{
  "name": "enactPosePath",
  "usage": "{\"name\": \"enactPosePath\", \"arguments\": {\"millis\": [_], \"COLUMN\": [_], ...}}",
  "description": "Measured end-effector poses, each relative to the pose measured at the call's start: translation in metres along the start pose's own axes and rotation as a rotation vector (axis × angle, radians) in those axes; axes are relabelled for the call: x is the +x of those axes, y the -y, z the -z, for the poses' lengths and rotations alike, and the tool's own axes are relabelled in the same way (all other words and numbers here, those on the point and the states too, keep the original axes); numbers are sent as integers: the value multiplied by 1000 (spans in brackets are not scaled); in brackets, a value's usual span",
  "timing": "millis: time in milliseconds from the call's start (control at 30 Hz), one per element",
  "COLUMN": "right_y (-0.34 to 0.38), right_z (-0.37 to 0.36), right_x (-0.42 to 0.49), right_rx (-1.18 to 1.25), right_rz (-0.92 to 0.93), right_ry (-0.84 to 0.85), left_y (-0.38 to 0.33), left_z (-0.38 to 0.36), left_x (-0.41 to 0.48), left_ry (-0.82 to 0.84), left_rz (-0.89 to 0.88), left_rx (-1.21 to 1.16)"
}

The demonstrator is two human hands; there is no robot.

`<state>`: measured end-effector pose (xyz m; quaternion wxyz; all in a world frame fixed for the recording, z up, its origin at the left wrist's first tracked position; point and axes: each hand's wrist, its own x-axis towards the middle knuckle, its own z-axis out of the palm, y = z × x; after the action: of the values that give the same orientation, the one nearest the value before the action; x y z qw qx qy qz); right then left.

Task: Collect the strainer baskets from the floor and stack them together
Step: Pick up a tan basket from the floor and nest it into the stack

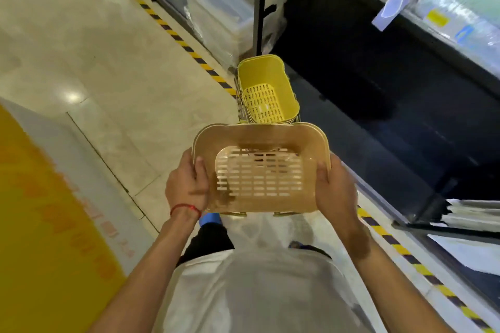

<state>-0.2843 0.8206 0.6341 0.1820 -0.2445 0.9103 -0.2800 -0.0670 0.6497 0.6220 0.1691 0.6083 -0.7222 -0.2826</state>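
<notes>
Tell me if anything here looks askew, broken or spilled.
Nothing stands out. The tan basket is held level between the left hand and right hand, looking intact. The yellow basket stands upright on the floor.

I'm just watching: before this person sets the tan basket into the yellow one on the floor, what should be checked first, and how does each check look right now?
1. Firm hold: ok. The left hand and right hand grip opposite sides of the tan basket.
2. Tan basket open side up: ok, its slotted bottom shows through the opening.
3. Yellow basket empty and open: ok, nothing shows inside it.
4. Yellow basket steady: cannot tell. It seems to top a stack of similar baskets, but the base is hidden.
5. Baskets aligned: not ok. The tan one is held nearer the person, not over the yellow one.
6. Same shape for nesting: cannot tell from this angle.
</notes>
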Motion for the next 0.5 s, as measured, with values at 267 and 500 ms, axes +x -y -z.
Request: {"name": "enactPosePath", "arguments": {"millis": [267, 500], "right_y": [79, 86], "right_z": [-39, -59], "right_x": [3, 40], "right_rx": [117, 177], "right_rz": [-243, -388], "right_ry": [-205, -293], "left_y": [-20, -51], "left_z": [31, 5], "left_x": [134, 198], "left_ry": [168, 288], "left_rz": [-219, -314], "left_rx": [36, 69]}}
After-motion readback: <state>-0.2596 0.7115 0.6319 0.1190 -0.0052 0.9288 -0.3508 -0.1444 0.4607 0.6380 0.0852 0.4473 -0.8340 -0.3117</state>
